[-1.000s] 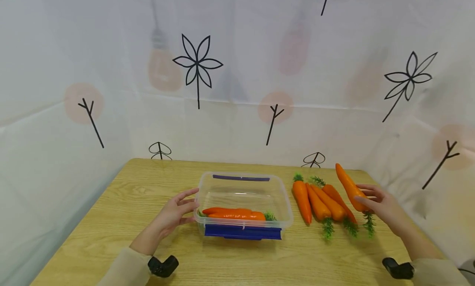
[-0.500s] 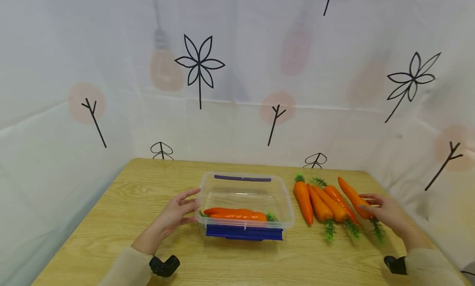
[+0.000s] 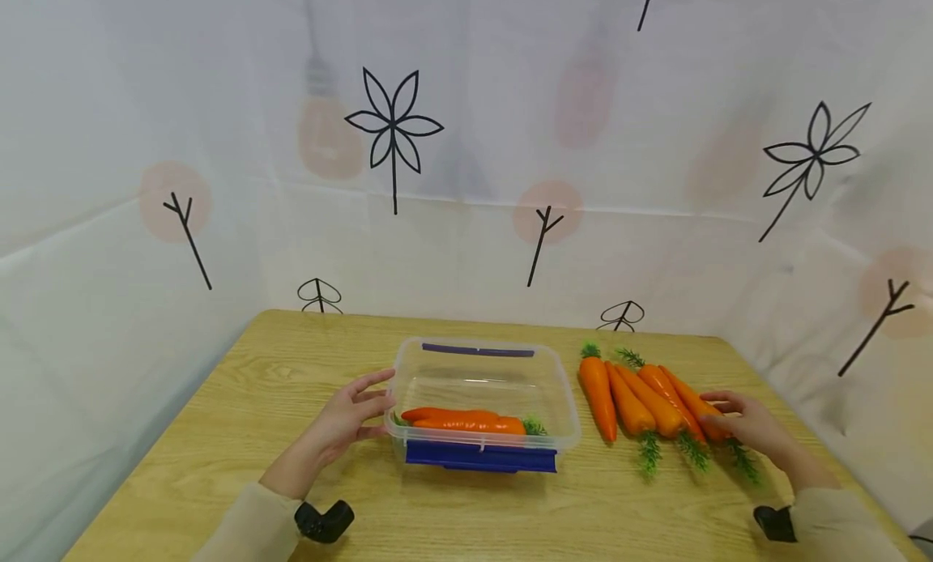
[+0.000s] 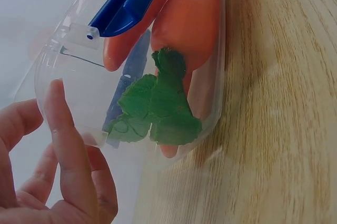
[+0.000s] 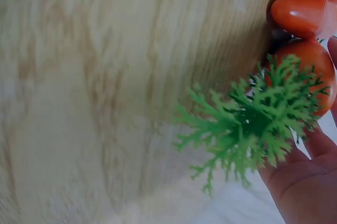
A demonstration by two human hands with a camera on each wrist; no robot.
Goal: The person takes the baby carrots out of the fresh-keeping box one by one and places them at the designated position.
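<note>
A clear plastic food container (image 3: 571,404) with a blue front latch (image 3: 481,457) stands mid-table without a lid on top. Inside, toward the front, lie orange toy carrots (image 3: 466,422) with green tops. My left hand (image 3: 342,416) touches the container's left wall with its fingers spread; the left wrist view shows the fingertips (image 4: 55,89) at the clear plastic. On the right, my right hand (image 3: 754,424) holds the rightmost carrot (image 3: 685,393) near its leafy end, thumb on the near side. Its green top (image 5: 258,118) fills the middle of the right wrist view, and most of the fingers are hidden there.
Several more carrots (image 3: 598,396) lie side by side between the container and my right hand, some with tops toward me and some facing away. The wooden table (image 3: 306,359) ends at a white patterned curtain (image 3: 466,254) behind and at both sides.
My right hand has lowered the carrot from above the table down against the right side of the row. The left hand and the container have stayed in place.
</note>
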